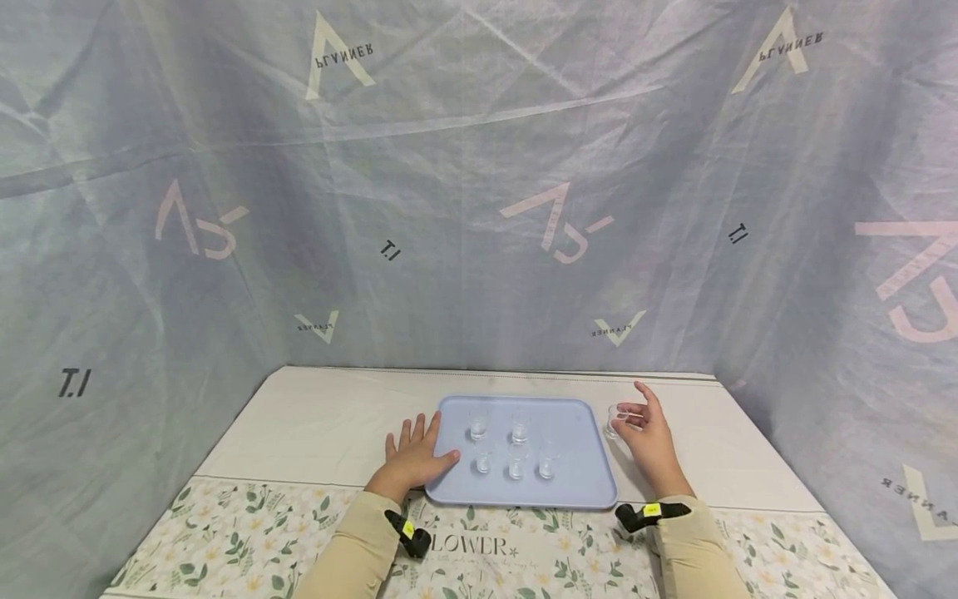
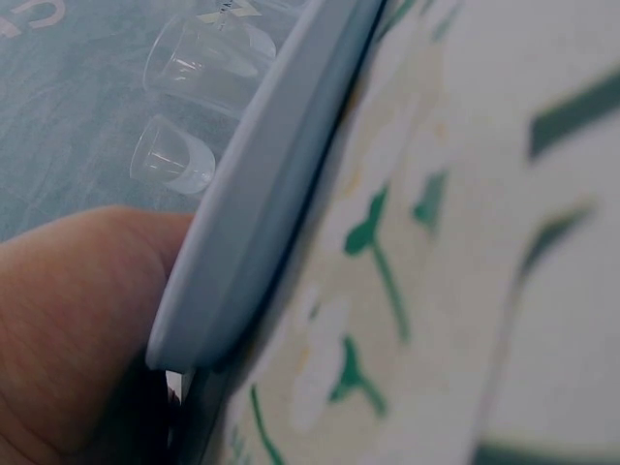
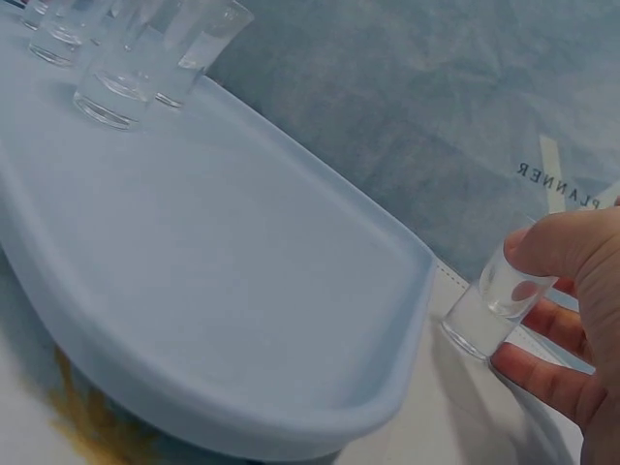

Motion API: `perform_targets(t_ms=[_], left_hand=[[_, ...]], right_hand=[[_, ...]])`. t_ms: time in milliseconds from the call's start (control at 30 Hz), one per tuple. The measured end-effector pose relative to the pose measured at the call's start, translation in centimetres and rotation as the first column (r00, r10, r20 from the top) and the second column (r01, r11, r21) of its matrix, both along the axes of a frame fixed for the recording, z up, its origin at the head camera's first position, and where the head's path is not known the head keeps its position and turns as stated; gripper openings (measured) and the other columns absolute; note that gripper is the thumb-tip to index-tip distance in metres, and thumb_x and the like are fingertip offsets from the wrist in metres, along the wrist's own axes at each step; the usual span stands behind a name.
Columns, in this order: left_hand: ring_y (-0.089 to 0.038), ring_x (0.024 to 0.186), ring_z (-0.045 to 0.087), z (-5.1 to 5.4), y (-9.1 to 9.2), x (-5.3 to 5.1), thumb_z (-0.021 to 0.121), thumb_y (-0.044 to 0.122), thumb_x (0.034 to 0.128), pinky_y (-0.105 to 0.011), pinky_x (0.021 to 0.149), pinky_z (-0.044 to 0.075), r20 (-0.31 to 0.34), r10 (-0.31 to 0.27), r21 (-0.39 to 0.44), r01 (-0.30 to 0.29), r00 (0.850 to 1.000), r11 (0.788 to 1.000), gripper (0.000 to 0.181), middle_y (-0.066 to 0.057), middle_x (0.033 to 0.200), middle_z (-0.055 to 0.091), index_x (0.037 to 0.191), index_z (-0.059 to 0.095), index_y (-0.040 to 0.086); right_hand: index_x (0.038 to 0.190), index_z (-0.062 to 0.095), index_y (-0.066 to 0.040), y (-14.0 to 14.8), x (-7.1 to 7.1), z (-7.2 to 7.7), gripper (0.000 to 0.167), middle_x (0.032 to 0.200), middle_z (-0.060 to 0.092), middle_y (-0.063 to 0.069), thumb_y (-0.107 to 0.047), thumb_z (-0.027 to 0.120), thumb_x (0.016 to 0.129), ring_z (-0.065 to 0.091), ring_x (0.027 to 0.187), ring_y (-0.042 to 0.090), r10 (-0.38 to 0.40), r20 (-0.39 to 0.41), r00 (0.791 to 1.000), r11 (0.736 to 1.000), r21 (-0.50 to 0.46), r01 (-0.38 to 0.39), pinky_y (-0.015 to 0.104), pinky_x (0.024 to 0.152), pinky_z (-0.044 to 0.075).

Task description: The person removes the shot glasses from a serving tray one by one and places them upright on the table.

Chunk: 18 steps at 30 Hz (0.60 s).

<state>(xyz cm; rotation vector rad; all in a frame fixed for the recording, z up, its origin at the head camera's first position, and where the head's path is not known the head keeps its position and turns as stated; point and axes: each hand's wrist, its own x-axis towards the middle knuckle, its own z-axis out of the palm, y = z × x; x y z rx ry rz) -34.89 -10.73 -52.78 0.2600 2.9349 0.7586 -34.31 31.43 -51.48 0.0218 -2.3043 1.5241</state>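
A small clear shot glass (image 3: pixel 489 305) is pinched between the thumb and fingers of my right hand (image 1: pixel 649 441), just off the tray's right side. The glass is upright or nearly so; whether its base touches the table I cannot tell. My left hand (image 1: pixel 412 457) lies at the left edge of the light blue tray (image 1: pixel 576 482), fingers spread and thumb over the rim. Several similar clear glasses stand on the tray in two rows, among them a back-row glass (image 1: pixel 520 429) and a front-right glass (image 1: pixel 547 465). In the left wrist view the thumb (image 2: pixel 87 300) meets the tray rim.
A white table cover (image 1: pixel 329 424) with a floral front band (image 1: pixel 247 532) lies under the tray. Grey printed fabric (image 1: pixel 464 274) hangs behind and along both sides. Each wrist wears a black strap, such as the right strap (image 1: pixel 636 517).
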Motion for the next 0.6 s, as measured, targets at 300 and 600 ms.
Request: perform_targets(t_ms=[300, 600], left_hand=[[-0.042, 0.154, -0.006, 0.1, -0.04, -0.01, 0.054, 0.059, 0.0965, -0.066, 0.116, -0.01, 0.002, -0.007, -0.005, 0.007, 1.0, 1.0, 0.089, -0.019, 0.169, 0.005, 0.165, 0.012, 0.018], [-0.042, 0.154, -0.006, -0.23, -0.04, -0.09, 0.054, 0.058, 0.0965, -0.066, 0.116, -0.01, 0.003, -0.003, -0.009, 0.003, 1.0, 1.0, 0.089, -0.019, 0.169, 0.005, 0.165, 0.013, 0.018]], right_hand=[[0.159, 0.027, -0.013, 0.29, -0.31, -0.68, 0.081, 0.124, 0.063, 0.022, -0.001, 0.07, 0.092, 0.063, 0.108, 0.034, -0.017, 0.012, 1.0, 0.997, 0.076, 0.016, 0.009, 0.081, 0.045], [0.159, 0.022, -0.007, 0.26, -0.4, -0.55, 0.083, 0.126, 0.059, 0.027, 0.001, 0.07, 0.091, 0.062, 0.107, 0.035, 0.012, 0.051, 0.999, 0.998, 0.054, -0.015, 0.014, 0.08, 0.048]])
